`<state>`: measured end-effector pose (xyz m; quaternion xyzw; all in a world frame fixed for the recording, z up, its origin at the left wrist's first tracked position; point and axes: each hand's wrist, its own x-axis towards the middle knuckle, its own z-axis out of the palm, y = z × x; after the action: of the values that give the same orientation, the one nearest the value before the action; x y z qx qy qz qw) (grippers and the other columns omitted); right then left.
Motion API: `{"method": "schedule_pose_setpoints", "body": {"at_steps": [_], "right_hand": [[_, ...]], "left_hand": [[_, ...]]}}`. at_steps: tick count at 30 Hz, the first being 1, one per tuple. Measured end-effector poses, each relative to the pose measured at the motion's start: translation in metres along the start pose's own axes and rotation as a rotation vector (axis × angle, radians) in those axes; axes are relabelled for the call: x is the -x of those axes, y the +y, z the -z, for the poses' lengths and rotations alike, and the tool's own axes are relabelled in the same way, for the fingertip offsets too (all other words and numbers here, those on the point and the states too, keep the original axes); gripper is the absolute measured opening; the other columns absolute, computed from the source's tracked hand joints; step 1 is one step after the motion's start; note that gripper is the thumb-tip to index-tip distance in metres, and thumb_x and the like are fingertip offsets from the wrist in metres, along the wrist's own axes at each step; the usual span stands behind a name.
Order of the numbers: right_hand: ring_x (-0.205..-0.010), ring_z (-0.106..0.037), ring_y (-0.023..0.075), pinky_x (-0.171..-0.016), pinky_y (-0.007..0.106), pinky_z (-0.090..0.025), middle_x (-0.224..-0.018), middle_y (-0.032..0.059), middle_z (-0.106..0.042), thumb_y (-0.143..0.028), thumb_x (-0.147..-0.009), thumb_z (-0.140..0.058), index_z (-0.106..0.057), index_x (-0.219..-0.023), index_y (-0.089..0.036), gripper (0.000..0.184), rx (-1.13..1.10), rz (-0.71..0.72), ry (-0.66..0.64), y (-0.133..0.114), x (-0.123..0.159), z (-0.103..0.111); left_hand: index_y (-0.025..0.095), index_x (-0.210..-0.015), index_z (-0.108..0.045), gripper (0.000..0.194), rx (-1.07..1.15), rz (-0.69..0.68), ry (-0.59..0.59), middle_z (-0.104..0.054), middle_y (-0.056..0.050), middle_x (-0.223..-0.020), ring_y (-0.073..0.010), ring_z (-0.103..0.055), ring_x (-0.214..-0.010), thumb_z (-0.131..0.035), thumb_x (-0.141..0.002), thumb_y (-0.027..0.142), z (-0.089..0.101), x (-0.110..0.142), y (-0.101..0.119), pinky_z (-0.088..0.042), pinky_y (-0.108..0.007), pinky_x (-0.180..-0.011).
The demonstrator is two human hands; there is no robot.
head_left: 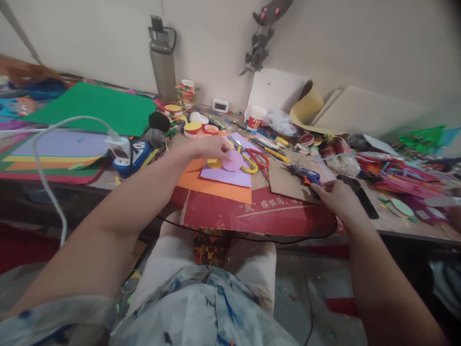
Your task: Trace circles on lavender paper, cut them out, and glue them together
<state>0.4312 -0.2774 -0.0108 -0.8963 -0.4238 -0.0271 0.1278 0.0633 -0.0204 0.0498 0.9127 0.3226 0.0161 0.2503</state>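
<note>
My left hand (212, 148) reaches over an orange sheet (212, 185) and a purple sheet (230, 177), its fingers pinched on a small pink paper disc (233, 161). A yellow ring (213, 164) lies just beside it. My right hand (336, 198) is closed round the handle of a blue glue gun (304, 174) that rests on a brown cardboard piece (288, 185). Red-handled scissors (260, 159) and yellow-handled scissors (249, 166) lie between my two hands.
A red cardboard sheet (252, 214) covers the table's front edge. Green paper (97, 108), stacked coloured sheets (54, 158), a grey bottle (163, 62), tape rolls (193, 129), a paper cup (256, 117) and heaped craft scraps (396, 168) crowd the table. A white cable (46, 182) hangs at left.
</note>
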Motion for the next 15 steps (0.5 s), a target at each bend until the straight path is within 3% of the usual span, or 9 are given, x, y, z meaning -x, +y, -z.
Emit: {"method": "schedule_pose_setpoints", "body": {"at_steps": [3, 6, 9, 11, 15], "right_hand": [[-0.095, -0.076, 0.0331, -0.081, 0.039, -0.053, -0.096, 0.0171, -0.078, -0.048, -0.097, -0.066, -0.080, -0.104, -0.017, 0.034, 0.040, -0.039, -0.164, -0.007, -0.010, 0.000], [-0.087, -0.075, 0.0304, -0.072, 0.036, -0.049, -0.092, 0.0174, -0.078, -0.039, -0.099, -0.062, -0.078, -0.104, -0.014, 0.030, 0.034, -0.058, -0.184, -0.021, -0.009, 0.004], [-0.093, -0.075, 0.0319, -0.076, 0.037, -0.051, -0.105, 0.0228, -0.078, -0.032, -0.100, -0.061, -0.072, -0.116, -0.009, 0.030, 0.003, -0.066, -0.039, -0.034, 0.007, 0.006], [-0.106, -0.074, 0.0360, -0.087, 0.041, -0.055, -0.119, 0.0279, -0.075, -0.028, -0.097, -0.063, -0.064, -0.129, -0.006, 0.039, -0.038, -0.054, 0.094, -0.040, 0.020, 0.007], [-0.125, -0.067, 0.0417, -0.108, 0.054, -0.055, -0.130, 0.0287, -0.067, -0.022, -0.092, -0.063, -0.056, -0.136, -0.008, 0.046, -0.104, 0.060, 0.264, -0.050, 0.038, 0.009]], "left_hand": [[0.022, -0.072, -0.058, 0.027, -0.038, -0.003, 0.019, -0.055, 0.000, -0.071, -0.0172, -0.050, -0.069, -0.072, -0.078, 0.044, -0.002, -0.003, -0.004, -0.028, -0.036, -0.069], [0.022, -0.072, -0.060, 0.023, -0.051, 0.012, 0.008, -0.056, 0.000, -0.070, -0.0165, -0.048, -0.067, -0.071, -0.077, 0.041, -0.002, -0.004, -0.002, -0.028, -0.035, -0.068], [0.022, -0.072, -0.058, 0.021, -0.039, 0.004, -0.001, -0.056, 0.000, -0.070, -0.0164, -0.048, -0.066, -0.069, -0.078, 0.039, -0.002, -0.004, 0.000, -0.029, -0.035, -0.066], [0.023, -0.072, -0.057, 0.020, -0.047, 0.001, 0.001, -0.056, 0.000, -0.070, -0.0164, -0.049, -0.066, -0.068, -0.078, 0.038, -0.003, -0.005, 0.001, -0.029, -0.035, -0.065], [0.023, -0.072, -0.057, 0.022, -0.066, 0.001, -0.006, -0.056, 0.000, -0.071, -0.0164, -0.048, -0.065, -0.070, -0.078, 0.038, -0.001, -0.005, 0.000, -0.030, -0.034, -0.065]]}}
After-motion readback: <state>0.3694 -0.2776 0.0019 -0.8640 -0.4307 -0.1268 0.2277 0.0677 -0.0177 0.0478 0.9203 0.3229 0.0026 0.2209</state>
